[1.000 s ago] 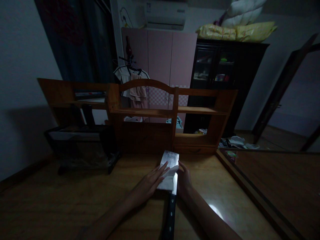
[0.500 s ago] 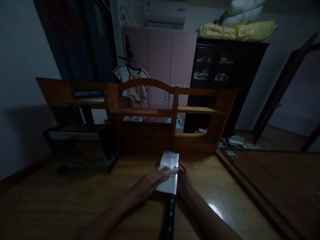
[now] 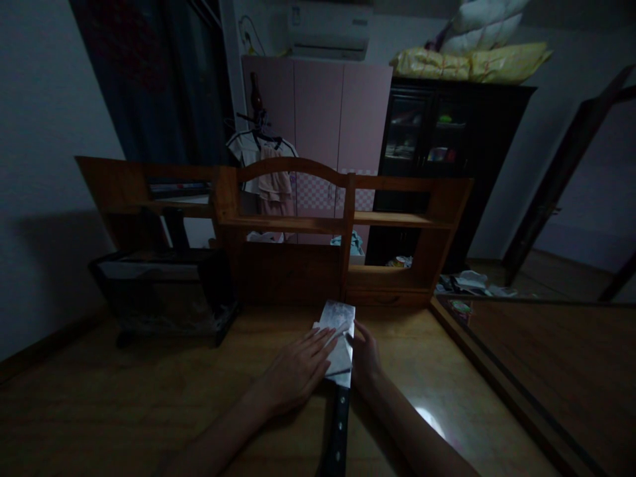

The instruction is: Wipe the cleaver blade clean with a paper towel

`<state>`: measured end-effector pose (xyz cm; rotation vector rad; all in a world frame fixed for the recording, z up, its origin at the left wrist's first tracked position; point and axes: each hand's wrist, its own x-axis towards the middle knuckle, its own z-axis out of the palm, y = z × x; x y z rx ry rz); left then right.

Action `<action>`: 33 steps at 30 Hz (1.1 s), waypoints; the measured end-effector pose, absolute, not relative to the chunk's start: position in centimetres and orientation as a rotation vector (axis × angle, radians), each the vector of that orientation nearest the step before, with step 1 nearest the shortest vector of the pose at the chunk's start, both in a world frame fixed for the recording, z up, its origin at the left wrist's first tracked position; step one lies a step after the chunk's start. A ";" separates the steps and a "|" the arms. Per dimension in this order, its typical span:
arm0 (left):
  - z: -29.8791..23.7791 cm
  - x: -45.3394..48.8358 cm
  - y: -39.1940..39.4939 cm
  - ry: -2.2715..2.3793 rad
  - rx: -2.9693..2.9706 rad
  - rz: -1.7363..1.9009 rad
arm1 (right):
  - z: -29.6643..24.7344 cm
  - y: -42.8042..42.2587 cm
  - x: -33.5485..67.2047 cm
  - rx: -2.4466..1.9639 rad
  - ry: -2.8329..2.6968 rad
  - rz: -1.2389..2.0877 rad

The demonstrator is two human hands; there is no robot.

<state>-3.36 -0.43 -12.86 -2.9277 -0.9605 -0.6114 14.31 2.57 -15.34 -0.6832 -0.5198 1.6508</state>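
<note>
A cleaver (image 3: 340, 310) with a black riveted handle (image 3: 338, 430) points away from me over the wooden table. A creased white sheet (image 3: 340, 358), like paper or tissue, covers the middle of its blade. Stretched out and close together, the fingers of my left hand (image 3: 301, 368) lie flat on the sheet from the left. My right hand (image 3: 365, 354) is curled at the blade's right edge, its thumb and forefinger against the blade and sheet. Its other fingers are partly hidden. Neither hand touches the handle, whose lower end runs out of view.
A wooden shelf unit (image 3: 285, 224) stands along the table's far edge. At the left sits a dark-framed box (image 3: 159, 291) with a glassy front. A raised wooden rim (image 3: 477, 351) borders the table (image 3: 268, 450) on the right. Wardrobes and hanging clothes stand farther back; the room is dim.
My left hand has turned and come slightly nearer me. The sheet has a new raised fold, and its near edge has lifted, baring the blade near the handle. The cleaver stays put.
</note>
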 end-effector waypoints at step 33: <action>-10.6 -3.6 -2.8 -1.042 -3.543 -1.109 | -15.5 2.7 14.7 -0.807 -0.480 1.723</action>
